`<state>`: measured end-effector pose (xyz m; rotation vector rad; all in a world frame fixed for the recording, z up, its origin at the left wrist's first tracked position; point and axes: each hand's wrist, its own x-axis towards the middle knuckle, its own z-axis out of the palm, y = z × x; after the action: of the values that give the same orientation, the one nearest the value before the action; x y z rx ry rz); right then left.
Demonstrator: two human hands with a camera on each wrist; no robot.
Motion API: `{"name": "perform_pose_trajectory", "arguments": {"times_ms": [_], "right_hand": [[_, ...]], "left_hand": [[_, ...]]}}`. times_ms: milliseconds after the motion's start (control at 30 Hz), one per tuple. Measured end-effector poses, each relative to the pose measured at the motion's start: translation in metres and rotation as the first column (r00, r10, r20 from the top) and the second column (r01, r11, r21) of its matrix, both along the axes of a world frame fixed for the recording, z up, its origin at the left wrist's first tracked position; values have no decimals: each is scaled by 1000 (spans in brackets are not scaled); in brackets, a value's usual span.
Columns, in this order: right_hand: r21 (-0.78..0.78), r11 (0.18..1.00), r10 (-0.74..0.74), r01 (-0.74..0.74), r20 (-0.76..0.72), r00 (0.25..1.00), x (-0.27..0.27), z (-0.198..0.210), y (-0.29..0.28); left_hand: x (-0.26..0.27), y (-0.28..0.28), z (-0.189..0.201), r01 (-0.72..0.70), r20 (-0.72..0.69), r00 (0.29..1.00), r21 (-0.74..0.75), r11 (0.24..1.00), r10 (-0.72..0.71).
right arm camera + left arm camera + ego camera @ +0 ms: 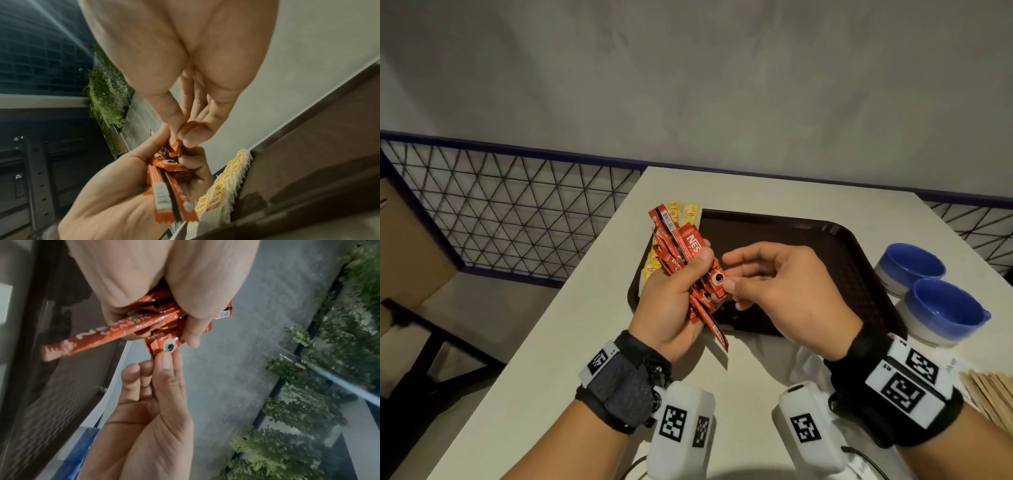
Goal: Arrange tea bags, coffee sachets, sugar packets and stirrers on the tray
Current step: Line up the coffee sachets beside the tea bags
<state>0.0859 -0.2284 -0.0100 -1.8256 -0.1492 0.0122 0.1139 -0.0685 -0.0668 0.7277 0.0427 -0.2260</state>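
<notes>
Several sachets (681,260) stand upright in my gripping left hand (671,308); my right hand (777,291) pinches one's near end, over the tray (825,240).

table (558,342): off-white top, corner against wall | bowls (914,265) (945,308): two, blue inside, pale outside, touching, at the table's right edge | wall (688,85): grey, plain | fence (500,212): black wire mesh, triangular pattern, left of table | plants (308,410): green ferns, in a row along the wall
</notes>
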Motion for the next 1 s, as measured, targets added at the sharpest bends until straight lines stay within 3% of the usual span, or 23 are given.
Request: {"name": "perform_pose_trajectory", "arguments": {"times_ms": [133,300,533,667,767,900,1000], "right_hand": [[-69,995,-66,68,30,997,4,-5,0],[-22,1000,-5,4,-39,999,6,-3,1],[60,996,-54,59,-73,996,20,4,-12],[64,994,-88,91,-40,995,39,8,-20],[73,985,-158,160,-25,987,66,15,-27],[-22,979,-202,202,5,979,117,21,-33],[-212,947,-233,242,63,970,159,17,-33]], "left_hand": [[-1,2,0,-1,-24,1000,-20,1000,1],[-3,3,4,59,-43,997,38,998,-57],[-1,4,8,-114,-62,991,105,988,121],[1,6,10,-168,-68,983,38,985,170],[4,14,9,-115,-30,993,-16,993,115],[7,17,6,-68,-45,997,-25,997,66],[7,16,6,-45,-81,996,-26,999,43]]}}
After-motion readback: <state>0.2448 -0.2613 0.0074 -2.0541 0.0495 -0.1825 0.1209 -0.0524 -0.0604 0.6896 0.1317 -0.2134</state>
